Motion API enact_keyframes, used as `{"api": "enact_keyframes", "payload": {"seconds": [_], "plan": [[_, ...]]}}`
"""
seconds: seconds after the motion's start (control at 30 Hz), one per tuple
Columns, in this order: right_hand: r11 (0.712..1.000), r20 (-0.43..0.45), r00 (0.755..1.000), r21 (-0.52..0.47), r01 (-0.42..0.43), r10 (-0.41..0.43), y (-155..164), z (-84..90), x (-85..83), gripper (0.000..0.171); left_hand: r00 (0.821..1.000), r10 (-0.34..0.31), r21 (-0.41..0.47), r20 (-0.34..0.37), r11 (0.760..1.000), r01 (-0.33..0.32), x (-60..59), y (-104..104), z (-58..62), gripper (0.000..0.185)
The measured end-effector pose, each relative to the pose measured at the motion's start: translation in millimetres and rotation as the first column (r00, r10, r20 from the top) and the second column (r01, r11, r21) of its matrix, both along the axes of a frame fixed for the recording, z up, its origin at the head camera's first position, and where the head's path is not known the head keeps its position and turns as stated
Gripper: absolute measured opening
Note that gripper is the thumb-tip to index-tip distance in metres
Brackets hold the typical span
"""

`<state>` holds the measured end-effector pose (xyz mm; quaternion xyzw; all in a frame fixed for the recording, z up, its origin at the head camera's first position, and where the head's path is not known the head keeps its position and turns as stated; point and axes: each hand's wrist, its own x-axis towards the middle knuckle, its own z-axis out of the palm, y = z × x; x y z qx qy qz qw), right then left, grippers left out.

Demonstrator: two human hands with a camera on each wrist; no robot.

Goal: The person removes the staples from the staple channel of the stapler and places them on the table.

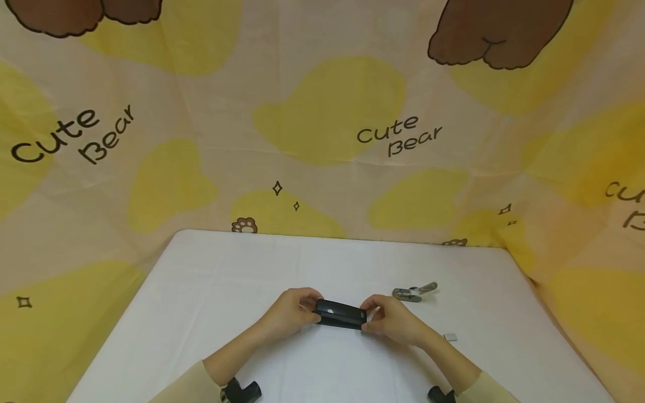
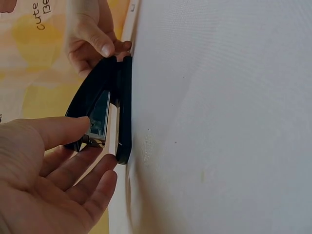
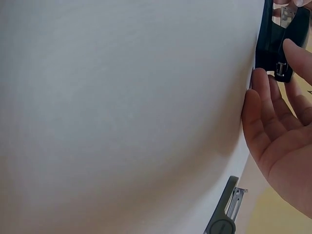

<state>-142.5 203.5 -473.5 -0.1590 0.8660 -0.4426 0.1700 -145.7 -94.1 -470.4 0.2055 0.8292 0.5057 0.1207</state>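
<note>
Black stapler [image 1: 340, 314], glossy, lying flat on white table [image 1: 211, 291] near front-centre, top arm slightly raised w/ metal magazine showing in left wrist view. Left hand [image 1: 292, 312] pinches one end, thumb on top, fingers fairly straight. Right hand [image 1: 390, 319] holds opposite end w/ fingertips, palm open. Stapler cut off at frame edge in right wrist view. Grey staple remover [image 1: 415, 291] lies apart, beyond right hand; small pale item [image 1: 450, 337] too small to identify.
</note>
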Motion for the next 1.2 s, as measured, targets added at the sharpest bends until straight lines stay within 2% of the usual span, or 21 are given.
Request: {"api": "enact_keyframes", "payload": {"seconds": [0.17, 0.37, 0.7, 0.97, 1.2], "plan": [[1.0, 0.008, 1.0, 0.016, 0.004, -0.004, 4, -2.2, 4.2, 0.039, 1.0, -0.02, -0.006, -0.008, 1.0, 0.02, 2.4, 2, -1.1, 0.032], [1.0, 0.008, 1.0, 0.011, -0.011, 0.011, 7, -0.6, 11.2, 0.04, 1.0, -0.026, -0.02, 0.015, 0.999, 0.026, 4.9, 4, -4.0, 0.032], [0.999, 0.0, 1.0, 0.01, -0.031, 0.031, 11, 3.0, 21.0, 0.037, 0.999, -0.034, -0.044, 0.016, 0.998, 0.035, 12.1, 7, -2.8, 0.031], [1.0, 0.016, 0.999, -0.01, -0.028, 0.028, 13, 2.6, 24.9, 0.037, 0.999, -0.046, -0.049, -0.004, 0.998, 0.046, 16.2, 8, -2.6, 0.032], [0.999, 0.019, 0.999, -0.022, -0.032, 0.033, 16, 0.6, 27.1, 0.036, 0.998, -0.056, -0.046, 0.008, 0.997, 0.057, 18.9, 9, -2.1, 0.032]]}}
